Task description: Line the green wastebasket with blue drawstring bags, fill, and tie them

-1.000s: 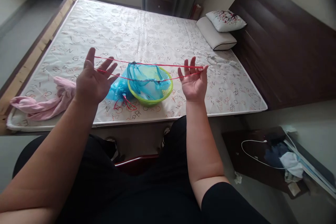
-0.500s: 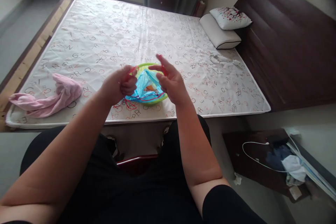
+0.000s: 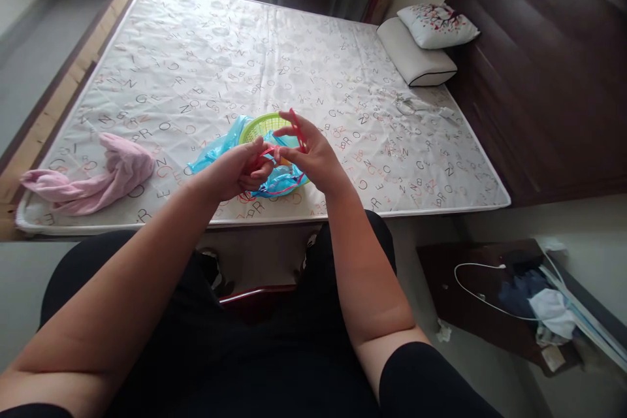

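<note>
Cord (image 3: 298, 128), thin and red, runs between both hands just above the green mesh basket (image 3: 257, 125). The left hand (image 3: 240, 166) has its grip curled around part of it. The right hand (image 3: 317, 155) wears a loop across its extended fingers; whether its thumb pinches a strand, I cannot tell. Blue plastic (image 3: 218, 147) shows inside the basket and left of it. A pink towel (image 3: 115, 173) lies well left of the basket on the letter-print mattress (image 3: 196, 59).
</note>
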Demonstrator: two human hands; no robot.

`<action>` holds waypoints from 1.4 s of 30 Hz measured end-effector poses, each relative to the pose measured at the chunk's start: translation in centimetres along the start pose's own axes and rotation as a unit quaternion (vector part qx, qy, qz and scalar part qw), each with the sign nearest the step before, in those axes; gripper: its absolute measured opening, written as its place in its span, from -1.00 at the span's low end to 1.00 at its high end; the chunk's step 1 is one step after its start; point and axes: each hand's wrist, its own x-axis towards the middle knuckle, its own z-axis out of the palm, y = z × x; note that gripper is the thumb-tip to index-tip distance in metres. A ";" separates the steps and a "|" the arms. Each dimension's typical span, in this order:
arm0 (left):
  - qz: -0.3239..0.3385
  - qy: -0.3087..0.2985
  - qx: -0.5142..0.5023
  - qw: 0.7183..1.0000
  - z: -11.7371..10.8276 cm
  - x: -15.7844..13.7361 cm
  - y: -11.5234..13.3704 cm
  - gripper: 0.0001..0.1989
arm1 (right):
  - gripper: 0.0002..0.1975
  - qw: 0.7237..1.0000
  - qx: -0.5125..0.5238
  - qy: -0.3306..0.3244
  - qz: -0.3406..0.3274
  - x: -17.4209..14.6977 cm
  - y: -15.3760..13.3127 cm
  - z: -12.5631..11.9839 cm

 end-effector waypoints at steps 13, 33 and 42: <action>0.057 -0.032 -0.042 0.997 -0.2 0.3 -0.9 -0.50 | -0.74 0.991 -0.016 0.121 0.055 0.4 2.1 -0.4; 0.092 0.280 -0.120 0.948 1.9 2.0 -2.1 -0.69 | -0.56 0.986 -0.128 -0.093 0.061 -0.6 1.8 2.3; 0.120 0.205 -0.234 0.943 2.2 1.4 -2.8 -0.59 | -0.74 0.989 0.053 0.102 0.093 0.2 3.1 2.5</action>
